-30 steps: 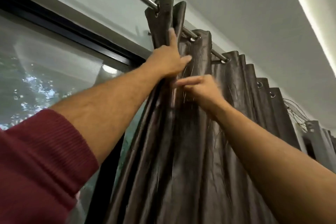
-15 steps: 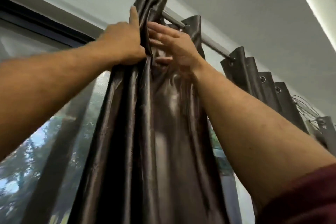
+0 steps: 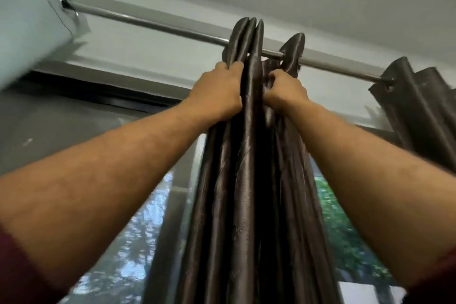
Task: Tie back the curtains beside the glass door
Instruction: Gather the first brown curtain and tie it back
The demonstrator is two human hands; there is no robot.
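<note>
A dark brown satin curtain [image 3: 246, 180] hangs in tight folds from a metal rod [image 3: 153, 26] above the glass door [image 3: 138, 242]. Both my arms reach up to its top. My left hand [image 3: 217, 91] grips the left bunch of folds just under the rod, fingers curled round the fabric. My right hand [image 3: 283, 91] grips the right folds at the same height, its fingers tucked into the cloth. The bunch is pressed together between my hands.
A second group of curtain folds [image 3: 419, 111] hangs farther right on the rod. The rod's end meets the pale wall [image 3: 32, 20] at the upper left. The dark door frame [image 3: 98, 96] runs below the wall strip. Greenery shows through the glass.
The gathered folds have slid left along the rod, leaving a wider gap to the right-hand folds. My right hand went from flat fingers on the cloth to a curled grip. The view tilted upward.
</note>
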